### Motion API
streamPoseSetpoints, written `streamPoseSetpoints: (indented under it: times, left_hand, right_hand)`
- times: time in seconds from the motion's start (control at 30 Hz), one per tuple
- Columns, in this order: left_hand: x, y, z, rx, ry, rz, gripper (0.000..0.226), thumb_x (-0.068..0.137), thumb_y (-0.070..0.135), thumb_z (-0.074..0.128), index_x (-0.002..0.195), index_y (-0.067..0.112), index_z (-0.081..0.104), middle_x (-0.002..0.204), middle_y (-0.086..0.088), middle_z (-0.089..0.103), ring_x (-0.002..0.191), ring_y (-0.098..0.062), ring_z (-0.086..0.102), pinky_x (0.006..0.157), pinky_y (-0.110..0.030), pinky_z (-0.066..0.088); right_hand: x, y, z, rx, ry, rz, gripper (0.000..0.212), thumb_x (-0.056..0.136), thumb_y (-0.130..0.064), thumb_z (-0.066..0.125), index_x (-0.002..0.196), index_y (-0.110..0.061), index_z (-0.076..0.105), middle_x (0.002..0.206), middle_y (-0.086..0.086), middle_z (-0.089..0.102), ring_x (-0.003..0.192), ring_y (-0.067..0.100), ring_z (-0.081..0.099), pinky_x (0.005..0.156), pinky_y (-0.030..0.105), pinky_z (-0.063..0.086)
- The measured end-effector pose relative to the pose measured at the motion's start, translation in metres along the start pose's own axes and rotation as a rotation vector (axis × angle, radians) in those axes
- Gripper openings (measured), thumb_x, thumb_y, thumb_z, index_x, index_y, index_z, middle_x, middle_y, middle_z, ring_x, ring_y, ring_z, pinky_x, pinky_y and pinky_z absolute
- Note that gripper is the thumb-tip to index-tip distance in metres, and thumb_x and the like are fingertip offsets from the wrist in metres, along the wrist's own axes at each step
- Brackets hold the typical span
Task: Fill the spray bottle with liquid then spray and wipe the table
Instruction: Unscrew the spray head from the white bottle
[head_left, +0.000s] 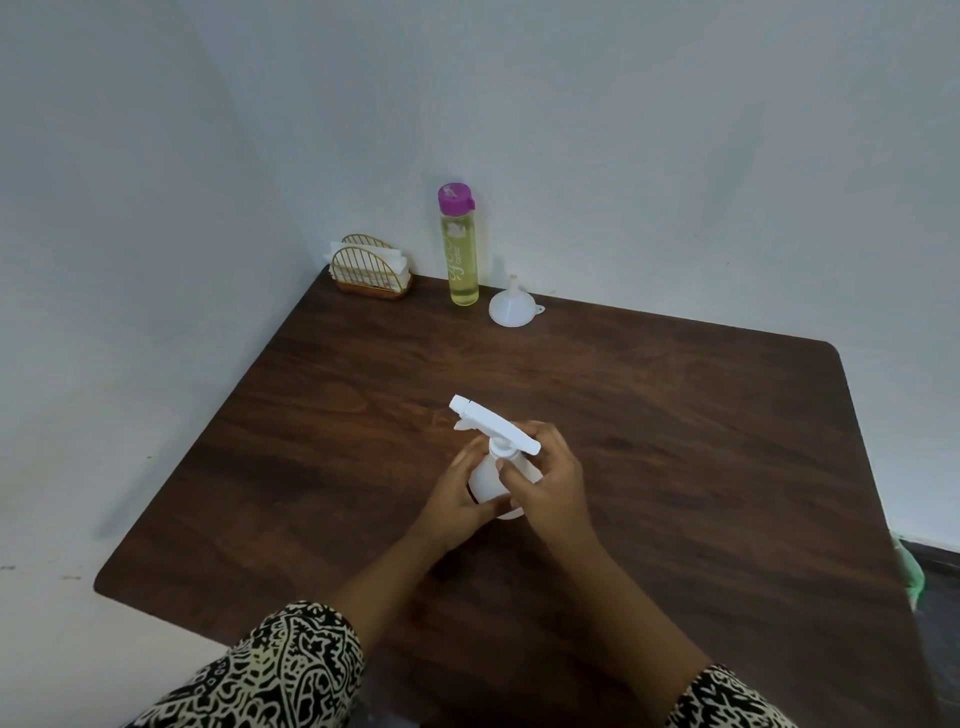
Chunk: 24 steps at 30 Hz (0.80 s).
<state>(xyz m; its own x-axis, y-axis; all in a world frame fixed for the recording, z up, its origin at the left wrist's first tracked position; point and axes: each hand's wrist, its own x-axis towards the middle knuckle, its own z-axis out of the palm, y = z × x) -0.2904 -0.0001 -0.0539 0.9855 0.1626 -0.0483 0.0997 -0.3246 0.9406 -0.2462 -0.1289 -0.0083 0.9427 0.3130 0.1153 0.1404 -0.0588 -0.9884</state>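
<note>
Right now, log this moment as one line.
spray bottle: upright | left hand: holds body | right hand: grips neck | funnel, liquid bottle: at back, untouched

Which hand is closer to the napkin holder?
Left. The left hand holds the spray bottle on the side toward the napkin holder; the right hand grips the bottle's neck, farther away.
</note>
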Motion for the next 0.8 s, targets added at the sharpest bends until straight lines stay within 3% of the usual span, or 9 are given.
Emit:
streamPoseSetpoints:
  times: [0.13, 0.2, 0.3, 0.4, 0.5, 0.6, 0.67, 0.73, 0.8]
  left_hand:
    - [0.001, -0.006, 0.0, 0.017, 0.019, -0.001, 0.066, 0.077, 0.019, 0.077, 0.136, 0.022, 0.047, 0.134, 0.006, 0.057, 0.125, -0.013, 0.054, 0.103, -0.043, 0.047]
    - [0.002, -0.008, -0.001, 0.024, 0.029, -0.006, 0.065, 0.078, 0.012, 0.077, 0.133, 0.029, 0.049, 0.131, 0.008, 0.059, 0.123, -0.012, 0.056, 0.102, -0.045, 0.048]
    - [0.001, -0.004, 0.0, 0.026, 0.03, 0.005, 0.062, 0.078, 0.023, 0.078, 0.129, 0.043, 0.049, 0.132, 0.009, 0.058, 0.125, -0.011, 0.054, 0.104, -0.044, 0.046]
    - [0.001, -0.002, 0.0, 0.01, 0.023, 0.016, 0.06, 0.077, 0.032, 0.076, 0.13, 0.037, 0.05, 0.134, 0.004, 0.057, 0.127, -0.017, 0.053, 0.105, -0.048, 0.044]
    - [0.001, -0.005, 0.001, -0.007, 0.008, 0.017, 0.064, 0.077, 0.03, 0.076, 0.135, 0.024, 0.049, 0.134, 0.003, 0.058, 0.127, -0.019, 0.054, 0.104, -0.051, 0.045]
    - [0.001, -0.005, 0.0, -0.007, 0.01, 0.024, 0.068, 0.076, 0.031, 0.076, 0.137, 0.019, 0.047, 0.135, 0.003, 0.057, 0.127, -0.018, 0.054, 0.104, -0.047, 0.045]
    - [0.002, -0.007, 0.0, -0.003, 0.014, 0.026, 0.066, 0.076, 0.027, 0.075, 0.135, 0.018, 0.048, 0.133, 0.002, 0.058, 0.124, -0.018, 0.056, 0.103, -0.046, 0.047]
    - [0.003, -0.008, 0.0, -0.007, 0.023, 0.014, 0.061, 0.076, 0.022, 0.074, 0.132, 0.02, 0.051, 0.129, 0.0, 0.06, 0.121, -0.019, 0.058, 0.1, -0.048, 0.048]
    - [0.003, -0.009, 0.001, -0.009, 0.01, 0.002, 0.058, 0.078, 0.02, 0.075, 0.131, 0.022, 0.052, 0.127, 0.0, 0.061, 0.119, -0.02, 0.059, 0.099, -0.048, 0.049]
  right_hand:
    - [-0.003, 0.004, -0.003, 0.0, -0.125, 0.034, 0.059, 0.072, -0.008, 0.07, 0.125, -0.025, 0.052, 0.125, -0.013, 0.054, 0.116, -0.001, 0.051, 0.089, 0.009, 0.042]
    - [-0.005, 0.004, -0.001, -0.002, -0.084, 0.063, 0.063, 0.067, -0.016, 0.08, 0.119, -0.031, 0.048, 0.121, -0.016, 0.053, 0.113, -0.002, 0.051, 0.086, 0.007, 0.041]
    - [-0.004, -0.001, 0.008, -0.05, 0.066, 0.08, 0.049, 0.067, -0.021, 0.084, 0.094, -0.036, 0.047, 0.098, -0.014, 0.056, 0.094, 0.002, 0.056, 0.075, 0.011, 0.043]
    - [-0.002, -0.004, 0.013, -0.056, 0.135, 0.089, 0.037, 0.071, -0.02, 0.079, 0.083, -0.034, 0.047, 0.086, -0.013, 0.057, 0.083, 0.004, 0.057, 0.068, 0.014, 0.044]
    - [-0.004, -0.002, 0.011, -0.022, 0.11, 0.057, 0.027, 0.073, -0.014, 0.07, 0.094, -0.027, 0.057, 0.098, -0.009, 0.061, 0.094, 0.005, 0.06, 0.076, 0.019, 0.047]
    - [-0.007, 0.002, 0.007, -0.019, 0.018, 0.016, 0.053, 0.072, -0.008, 0.055, 0.113, -0.041, 0.055, 0.127, -0.012, 0.055, 0.118, 0.003, 0.052, 0.095, 0.024, 0.046]
    - [-0.009, 0.003, 0.006, 0.003, -0.044, 0.042, 0.064, 0.072, -0.01, 0.058, 0.127, -0.039, 0.047, 0.137, -0.015, 0.046, 0.125, -0.001, 0.045, 0.098, 0.017, 0.042]
    - [-0.011, 0.003, 0.008, 0.009, -0.022, 0.066, 0.068, 0.071, -0.016, 0.071, 0.13, -0.033, 0.043, 0.133, -0.016, 0.047, 0.122, -0.003, 0.045, 0.094, 0.01, 0.04]
    - [-0.011, 0.002, 0.013, -0.008, 0.068, 0.081, 0.059, 0.068, -0.016, 0.08, 0.114, -0.031, 0.047, 0.117, -0.013, 0.054, 0.11, 0.0, 0.052, 0.085, 0.011, 0.043]
